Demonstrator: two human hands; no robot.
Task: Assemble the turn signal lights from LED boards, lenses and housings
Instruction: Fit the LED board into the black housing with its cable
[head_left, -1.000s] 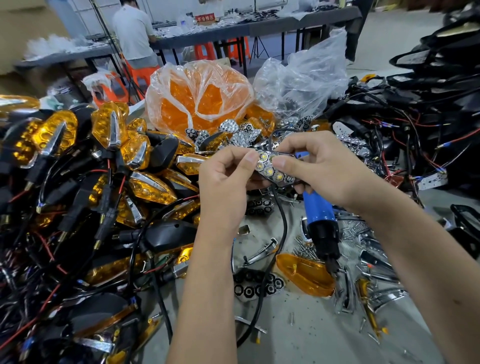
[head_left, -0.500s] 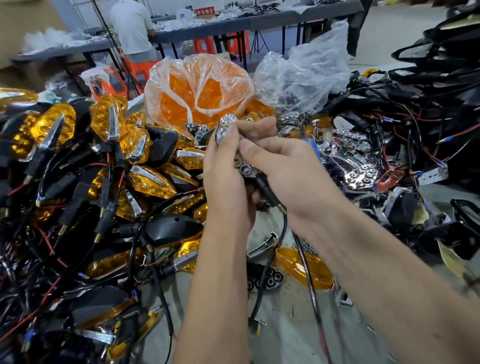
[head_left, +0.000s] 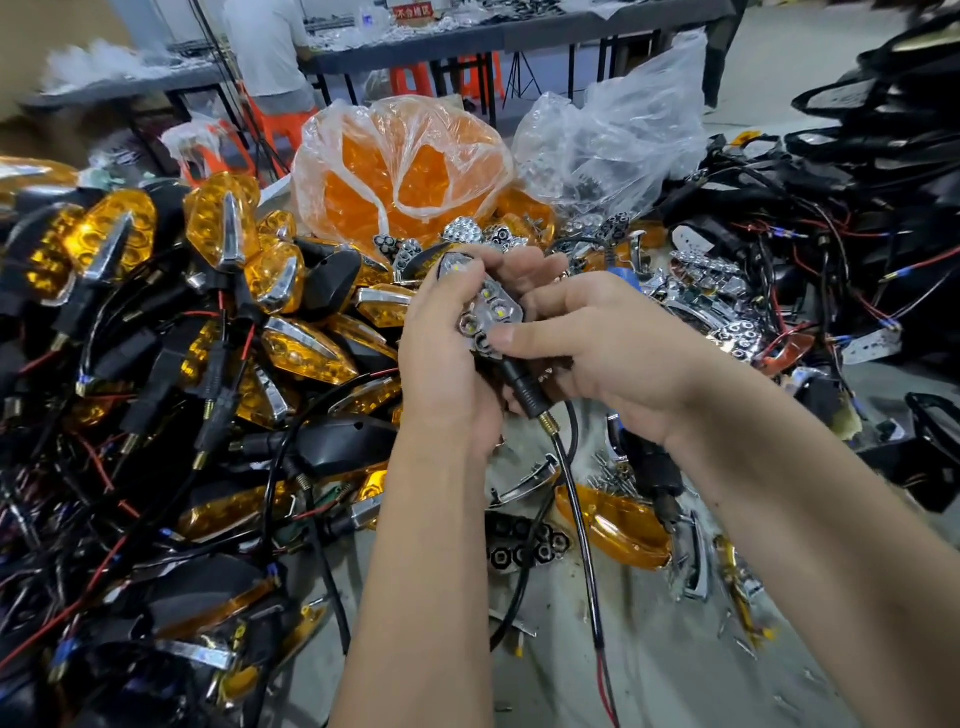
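Here the left hand (head_left: 447, 358) is clenched around a half-built turn signal, its fingers curled behind the black plastic housing and its thumb lying up the near side; the right hand (head_left: 613, 353) grasps the same piece from the other side, thumb pressing on the lower edge of the chrome reflector plate with its small LEDs (head_left: 491, 312), the other fingers tucked under the ribbed black rubber stem (head_left: 524, 392); the unit is held in the air above the table (head_left: 649, 660), just in front of the parts heap; a thin black lead (head_left: 582, 525) hangs from the brass end of the stem down towards the table.

From where I stand the step looks like seating the LED plate into its housing; to do it well I'd say press evenly round the rim rather than at one corner, keep the lead running straight out through the stem so it isn't pinched, and check the plate sits flush before any lens goes on; whether it is fully home I cannot tell, since the fingers hide the edges.

Further out, a loose amber plastic lens (head_left: 613, 525) lies on the table below the right wrist, near enough to be the next part; a clear bag of orange lenses (head_left: 405, 171) stands behind the hands; finished amber-and-chrome signals (head_left: 218, 228) are piled to the left.
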